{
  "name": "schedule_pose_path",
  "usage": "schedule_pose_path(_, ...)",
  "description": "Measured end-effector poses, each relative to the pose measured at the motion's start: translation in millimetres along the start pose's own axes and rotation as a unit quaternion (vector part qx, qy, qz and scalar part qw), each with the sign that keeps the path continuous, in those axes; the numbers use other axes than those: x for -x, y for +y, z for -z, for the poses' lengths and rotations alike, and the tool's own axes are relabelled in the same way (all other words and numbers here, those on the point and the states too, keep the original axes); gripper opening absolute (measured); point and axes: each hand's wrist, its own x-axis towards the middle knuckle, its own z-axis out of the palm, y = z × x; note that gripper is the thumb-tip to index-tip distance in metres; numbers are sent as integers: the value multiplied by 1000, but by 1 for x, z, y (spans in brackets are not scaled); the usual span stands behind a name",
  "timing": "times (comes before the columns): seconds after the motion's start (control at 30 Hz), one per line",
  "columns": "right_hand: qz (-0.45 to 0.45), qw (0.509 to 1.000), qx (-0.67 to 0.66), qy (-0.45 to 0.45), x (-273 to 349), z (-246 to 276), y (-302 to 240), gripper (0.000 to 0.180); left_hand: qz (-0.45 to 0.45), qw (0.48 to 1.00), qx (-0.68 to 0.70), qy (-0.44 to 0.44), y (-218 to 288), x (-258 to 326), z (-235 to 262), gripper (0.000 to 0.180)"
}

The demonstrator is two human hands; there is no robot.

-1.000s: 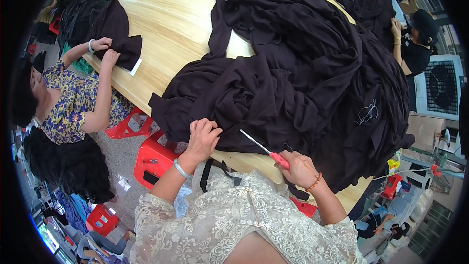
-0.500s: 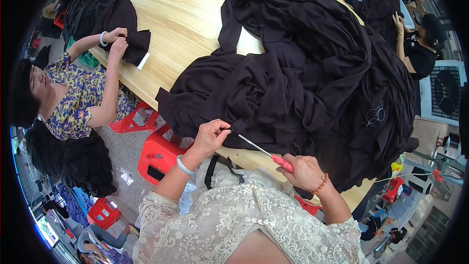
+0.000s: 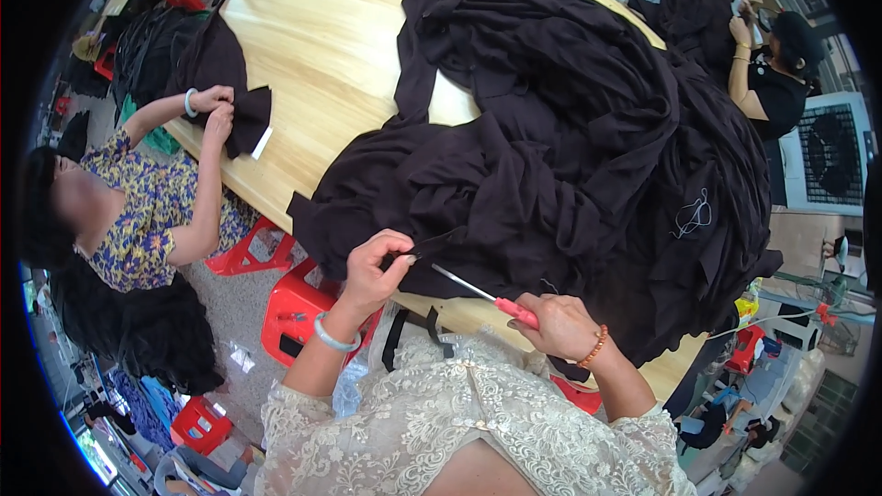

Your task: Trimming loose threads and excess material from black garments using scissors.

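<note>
My left hand (image 3: 378,268) is closed in a pinch on a small dark edge of the black garment (image 3: 478,186) at the table's near edge. A dark fold runs from its fingertips toward the pile. My right hand (image 3: 562,325) grips the pink-red handle of a screwdriver-like tool (image 3: 469,283). Its thin metal shaft points up and left, with the tip a short way right of my left fingertips and apart from them. What exactly lies between my left fingers is too small to make out.
Black garments cover much of the wooden table (image 3: 322,37), with loose pale thread (image 3: 694,213) on them. A co-worker's hands (image 3: 217,115) work black cloth at left; another person (image 3: 772,83) stands far right. Red stools (image 3: 299,312) stand by the table's left edge.
The whole view has shifted a little. My left hand and the tool's tip sit slightly farther left and lower, and a dark fold now shows stretched from my left fingers. Both grips stay the same.
</note>
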Motion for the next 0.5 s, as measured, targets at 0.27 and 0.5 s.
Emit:
schedule_pose_path(0.27,63,992,-88,63,-53,-31,-6,32,-264,956,-19,128,131,-22,33,16)
schedule_pose_path(0.5,-53,955,-79,281,-112,-52,17,30,-277,910,127,282,156,-13,83,26)
